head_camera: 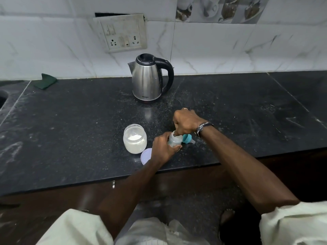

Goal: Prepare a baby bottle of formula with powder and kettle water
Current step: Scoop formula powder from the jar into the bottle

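A clear baby bottle point(174, 140) stands open on the black counter point(70, 124), with my left hand point(163, 149) wrapped around its side. My right hand point(185, 121) hovers right over its mouth, fingers pinched together and pointing down into it; whatever they hold is hidden, possibly a small scoop. An open clear jar of white powder point(134, 138) stands just left of the bottle. Its pale lilac lid point(146, 156) lies flat near the counter's front edge. The teal bottle cap with teat point(188, 139) lies on its side right of the bottle. A steel kettle point(147, 80) with a black handle stands behind.
A green scrub pad point(46, 81) lies at the back left by the wall. A sink edge point(2, 99) shows at far left. A switch and socket plate point(122, 33) hangs on the tiled wall above the kettle. The counter's front edge runs just below my left wrist.
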Tool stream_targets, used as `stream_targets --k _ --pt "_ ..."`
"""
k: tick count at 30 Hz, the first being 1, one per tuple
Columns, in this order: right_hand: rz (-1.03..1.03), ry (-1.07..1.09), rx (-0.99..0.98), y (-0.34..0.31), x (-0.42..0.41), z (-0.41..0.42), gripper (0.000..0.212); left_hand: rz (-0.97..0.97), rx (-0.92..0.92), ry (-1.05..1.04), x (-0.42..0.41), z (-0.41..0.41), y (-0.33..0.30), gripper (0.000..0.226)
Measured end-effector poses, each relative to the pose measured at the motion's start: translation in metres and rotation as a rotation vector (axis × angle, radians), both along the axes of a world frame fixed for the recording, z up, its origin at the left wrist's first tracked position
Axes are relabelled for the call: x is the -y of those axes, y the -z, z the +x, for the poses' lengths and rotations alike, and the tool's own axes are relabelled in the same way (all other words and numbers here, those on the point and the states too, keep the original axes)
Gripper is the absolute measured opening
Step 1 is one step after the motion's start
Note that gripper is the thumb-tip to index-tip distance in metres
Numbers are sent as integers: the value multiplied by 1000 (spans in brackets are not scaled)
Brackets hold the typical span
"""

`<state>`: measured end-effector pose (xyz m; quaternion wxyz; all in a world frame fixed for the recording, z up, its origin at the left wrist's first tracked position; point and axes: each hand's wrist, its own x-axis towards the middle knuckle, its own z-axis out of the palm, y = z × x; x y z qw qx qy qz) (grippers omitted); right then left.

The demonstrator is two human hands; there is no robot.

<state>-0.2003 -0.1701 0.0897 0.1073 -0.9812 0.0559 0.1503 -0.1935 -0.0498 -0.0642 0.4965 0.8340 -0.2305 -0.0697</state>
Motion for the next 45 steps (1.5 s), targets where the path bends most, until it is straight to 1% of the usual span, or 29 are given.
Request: stream_targets --k 2,5,8,11,12,15,16,19,22,26,28,30,33,37,40,43,45 --pt "6 -19 7 0 -3 -1 31 2 0 -1 1 0 -1 53" --pt "72 -15 -11 0 -1 3 36 3 15 -7 1 0 0 53" --pt "9 -3 24 0 0 0 35 -1 11 -3 0 0 -1 55" --pt "110 5 -18 3 3 1 34 8 28 -7 0 0 -2 53" --pt "107 16 -15 3 4 2 34 8 32 -8 0 -1 -2 53" --pt "15 34 42 3 8 1 36 7 24 -4 0 -2 -2 55" --pt "37 28 41 4 7 0 35 11 20 -6 0 -2 -3 54" --pt "187 57 -18 8 11 1 23 25 15 -19 0 -3 -6 55" --pt "198 70 27 -3 22 2 25 23 3 -23 0 -4 -8 59" --pt "197 98 97 -34 30 6 25 15 -15 -28 -1 -7 -11 59" --pt "210 108 163 -46 32 10 24 27 -18 -31 -2 -8 -13 59" --pt "251 104 231 -53 29 16 29 31 -30 -30 -2 -8 -14 59" --pt "324 49 259 -49 11 25 39 40 -36 -31 -2 -10 -20 57" --pt "370 -23 280 -34 -24 36 43 58 -58 -34 -3 -12 -27 54" --pt "323 -93 292 -22 -52 43 46 89 -67 -33 -3 -11 -28 50" --pt "177 -154 294 -10 -71 48 47 131 -84 -36 -2 -11 -31 42" --pt "90 -194 281 -2 -81 51 48 154 -139 -41 -2 -10 -32 41"
